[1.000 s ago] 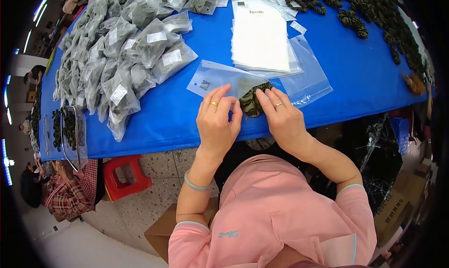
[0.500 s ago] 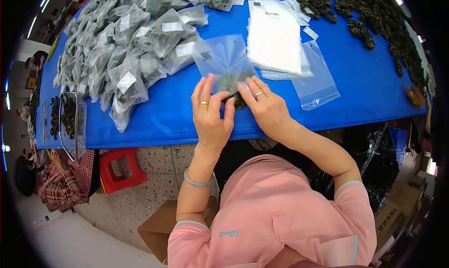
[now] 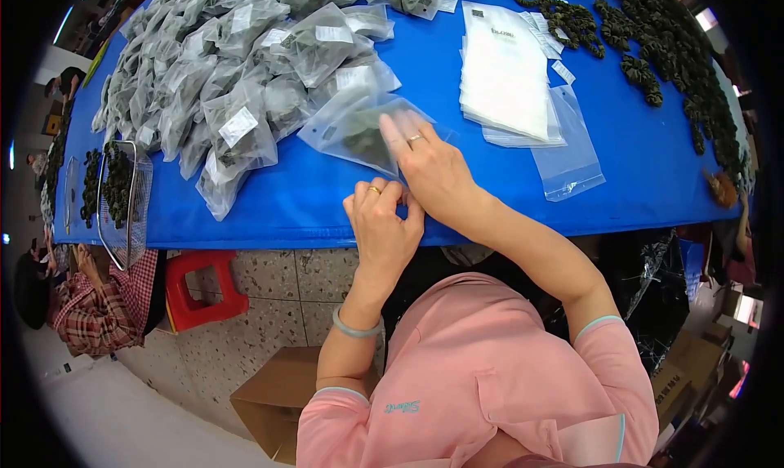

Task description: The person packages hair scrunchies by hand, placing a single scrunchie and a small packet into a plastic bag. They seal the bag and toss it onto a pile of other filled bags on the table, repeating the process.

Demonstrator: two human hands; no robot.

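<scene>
My right hand (image 3: 431, 172) reaches forward and left over the blue table (image 3: 310, 207) and grips a clear plastic bag (image 3: 353, 130) with a dark green scrunchie inside. The bag sits tilted at the near edge of a big pile of filled, labelled bags (image 3: 220, 76). My left hand (image 3: 382, 221) rests at the table's front edge just behind the right wrist. Its fingers are curled together, and I see nothing in them.
A stack of empty white-backed bags (image 3: 506, 68) lies right of centre, with one loose clear bag (image 3: 572, 153) nearer. Loose dark green scrunchies (image 3: 653, 60) line the far right. A wire basket (image 3: 122, 198) hangs at the left edge above a person in plaid (image 3: 98, 313). Below are a red stool (image 3: 200, 284) and a cardboard box (image 3: 269, 403).
The scrunchie went into the bag, which both hands held upright. My right hand then carried the filled bag left to the pile while my left hand let go and curled up.
</scene>
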